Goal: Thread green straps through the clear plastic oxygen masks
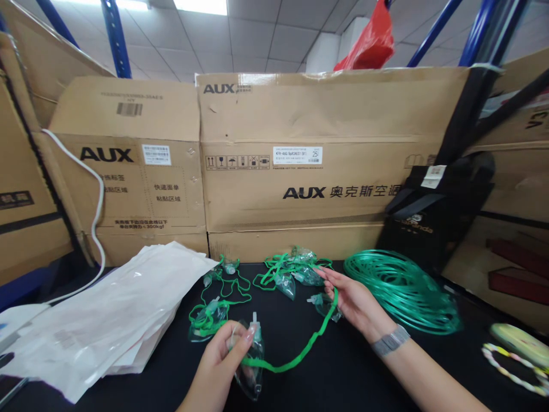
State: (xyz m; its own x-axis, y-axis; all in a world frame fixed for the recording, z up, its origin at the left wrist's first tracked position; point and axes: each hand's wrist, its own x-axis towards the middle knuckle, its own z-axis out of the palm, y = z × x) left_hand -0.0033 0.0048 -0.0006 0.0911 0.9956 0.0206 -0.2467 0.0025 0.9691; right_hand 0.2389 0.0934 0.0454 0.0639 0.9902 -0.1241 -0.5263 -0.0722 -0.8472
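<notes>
Near the front of the black table, my left hand (229,349) is closed on a clear oxygen mask (251,375), its pale connector pointing up. From the mask a green elastic strap (295,361) curves up to the right. Its other end is pinched between the fingers of my right hand (349,300), which is farther back. Partly behind that hand lies another mask (319,302). Several masks with green straps make a pile (285,274) at the back middle. More lie to the left, one mask (210,317) just beyond my left hand.
White plastic packaging bags (107,315) are stacked at left. A coil of green tubing (398,289) lies at right, near a beaded bracelet (510,357) and a yellow-green case (521,343). Cardboard boxes (266,200) wall off the back, with a black bag (416,229) against them.
</notes>
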